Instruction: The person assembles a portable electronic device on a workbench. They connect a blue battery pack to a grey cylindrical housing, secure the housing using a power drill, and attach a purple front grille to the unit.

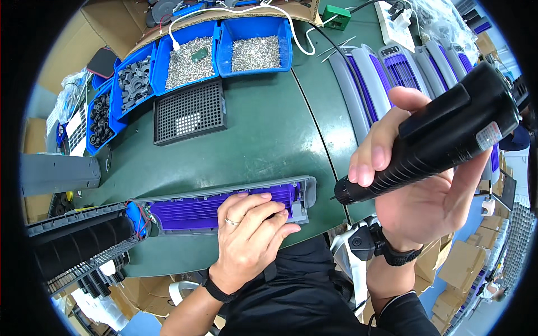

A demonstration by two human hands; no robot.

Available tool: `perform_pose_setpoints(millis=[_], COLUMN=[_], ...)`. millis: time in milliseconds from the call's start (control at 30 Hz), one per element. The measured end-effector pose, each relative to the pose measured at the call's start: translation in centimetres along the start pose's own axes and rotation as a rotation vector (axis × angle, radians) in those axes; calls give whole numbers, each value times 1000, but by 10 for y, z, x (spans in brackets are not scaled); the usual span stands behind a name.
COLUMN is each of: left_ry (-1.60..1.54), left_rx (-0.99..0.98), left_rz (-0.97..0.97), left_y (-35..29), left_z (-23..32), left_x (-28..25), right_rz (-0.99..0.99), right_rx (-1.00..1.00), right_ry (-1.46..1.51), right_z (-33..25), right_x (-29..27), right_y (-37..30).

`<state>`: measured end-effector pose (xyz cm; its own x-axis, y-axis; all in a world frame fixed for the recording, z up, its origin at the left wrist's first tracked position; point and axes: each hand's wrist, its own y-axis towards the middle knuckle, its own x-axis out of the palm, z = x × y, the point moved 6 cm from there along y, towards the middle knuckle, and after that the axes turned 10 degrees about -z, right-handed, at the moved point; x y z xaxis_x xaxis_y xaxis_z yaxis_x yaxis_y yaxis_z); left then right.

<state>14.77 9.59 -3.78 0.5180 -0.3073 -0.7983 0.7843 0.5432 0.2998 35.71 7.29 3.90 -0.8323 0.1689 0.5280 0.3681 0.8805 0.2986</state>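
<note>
A long grey housing panel with a purple slatted grille lies across the near side of the table. My left hand is laid over its right part, fingers bent onto the grille and thumb along the near rim. The fingertips hide what is directly under them. My right hand grips a black electric screwdriver, raised at the right. Its tip points left and is apart from the panel. Red and blue wires join the panel's left end to a dark housing with a black roller.
Blue bins of screws and dark plastic parts line the back. Before them sits a black perforated tray. Several grey-and-purple units stand at the back right. A white cable crosses the bins. A grey casing stands left.
</note>
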Motion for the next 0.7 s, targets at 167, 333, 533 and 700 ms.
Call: perform_pose_setpoints(millis=[167, 333, 533, 700], left_ry=[-9, -35, -105, -142], left_rx=[-7, -37, -89, -39], left_rz=[-4, -44, -150, -97], left_y=[3, 11, 13, 6], left_z=[-1, 1, -1, -8], left_x=[-1, -2, -12, -12], right_rz=[0, 10, -11, -48], right_rx=[9, 23, 14, -20], right_ry=[33, 57, 65, 29], right_z=[-1, -1, -1, -1], right_x=[4, 10, 17, 17], right_y=[-2, -4, -4, -4])
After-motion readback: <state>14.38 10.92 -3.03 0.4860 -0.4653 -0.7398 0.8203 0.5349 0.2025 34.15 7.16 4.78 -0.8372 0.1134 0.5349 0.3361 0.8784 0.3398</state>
